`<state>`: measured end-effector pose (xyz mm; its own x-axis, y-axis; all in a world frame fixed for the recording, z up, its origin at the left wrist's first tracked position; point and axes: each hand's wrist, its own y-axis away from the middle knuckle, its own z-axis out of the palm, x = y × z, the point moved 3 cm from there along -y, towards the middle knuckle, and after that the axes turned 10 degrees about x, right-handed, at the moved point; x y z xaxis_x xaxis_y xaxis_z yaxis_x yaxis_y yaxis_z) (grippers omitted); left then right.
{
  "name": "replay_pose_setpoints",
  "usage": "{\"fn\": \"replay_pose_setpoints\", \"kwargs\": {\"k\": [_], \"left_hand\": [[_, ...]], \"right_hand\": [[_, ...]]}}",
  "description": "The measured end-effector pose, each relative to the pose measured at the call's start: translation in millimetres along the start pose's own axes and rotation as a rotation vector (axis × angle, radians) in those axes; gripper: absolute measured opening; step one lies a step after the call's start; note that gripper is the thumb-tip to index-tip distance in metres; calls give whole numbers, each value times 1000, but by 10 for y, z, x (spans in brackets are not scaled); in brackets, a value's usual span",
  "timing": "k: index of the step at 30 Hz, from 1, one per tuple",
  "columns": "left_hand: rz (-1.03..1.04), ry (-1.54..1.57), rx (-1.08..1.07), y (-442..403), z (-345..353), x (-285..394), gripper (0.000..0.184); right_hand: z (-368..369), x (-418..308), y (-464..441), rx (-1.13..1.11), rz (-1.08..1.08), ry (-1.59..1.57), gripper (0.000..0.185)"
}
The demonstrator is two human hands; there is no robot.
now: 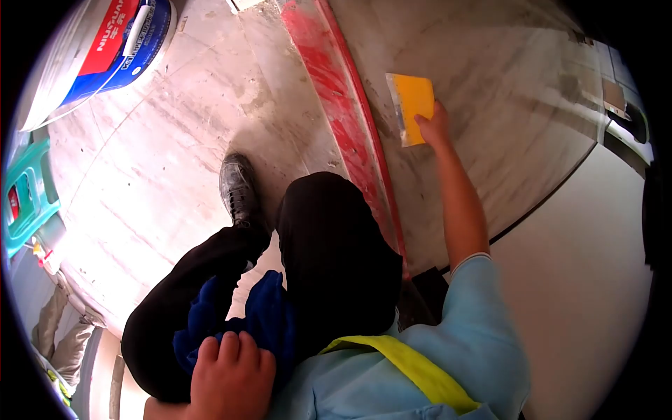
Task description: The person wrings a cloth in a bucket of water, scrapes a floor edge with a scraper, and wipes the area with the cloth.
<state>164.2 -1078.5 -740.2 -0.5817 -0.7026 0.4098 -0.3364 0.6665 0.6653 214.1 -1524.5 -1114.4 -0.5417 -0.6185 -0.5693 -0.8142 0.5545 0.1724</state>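
Note:
My right hand [434,126] is closed on a yellow scraper [416,98], its thumb on the near face. The scraper is held over the marble-patterned floor, right of a red strip [343,115], with its pale edge toward the strip. My left hand [233,374] rests on a blue cloth [269,311] at my lap, fingers curled onto it. Part of the cloth lies over my black trousers, and the fingertips are partly sunk in its folds.
A white bucket [63,52] with a red and blue label stands at the upper left. Below it is a turquoise plastic stool [31,199]. My shoe [238,185] is on the floor left of the strip. A pale wall [567,280] curves along the right.

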Motion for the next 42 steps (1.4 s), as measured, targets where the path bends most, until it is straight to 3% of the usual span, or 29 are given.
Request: {"fn": "replay_pose_setpoints", "kwargs": {"k": [3, 7, 10, 13, 16, 19, 22, 25, 31, 37, 40, 42], "left_hand": [[16, -12, 4, -25, 4, 33, 15], [17, -31, 24, -31, -18, 66, 15], [47, -3, 106, -57, 49, 65, 12], [46, 20, 154, -46, 107, 73, 12], [45, 26, 142, -40, 130, 65, 11], [18, -1, 62, -26, 51, 44, 13], [19, -22, 58, -12, 24, 21, 13], [16, -24, 61, -7, 0, 5, 12], [30, -16, 81, 21, 19, -24, 11], [12, -25, 74, 25, 27, -32, 10], [-1, -16, 59, 29, 57, -44, 10], [-9, -10, 63, 36, 52, -53, 10]], "right_hand": [[-59, -377, 313, -99, -73, 421, 34], [-87, -246, 276, -22, -11, 227, 33], [-53, -358, 384, -88, -60, 374, 35], [5, -183, 273, -39, -11, 254, 36], [179, -90, 72, -17, -196, 219, 38], [157, -328, -472, 72, -14, -40, 42], [482, -513, -849, 79, -55, 124, 44], [655, -1195, -807, -8, -155, 267, 44], [297, -1424, -657, -191, -281, -38, 41], [366, -1537, -1182, 59, -211, 152, 42], [610, -1642, -1380, 95, -231, 279, 42], [747, -1741, -1450, -27, -295, 297, 45]]}}
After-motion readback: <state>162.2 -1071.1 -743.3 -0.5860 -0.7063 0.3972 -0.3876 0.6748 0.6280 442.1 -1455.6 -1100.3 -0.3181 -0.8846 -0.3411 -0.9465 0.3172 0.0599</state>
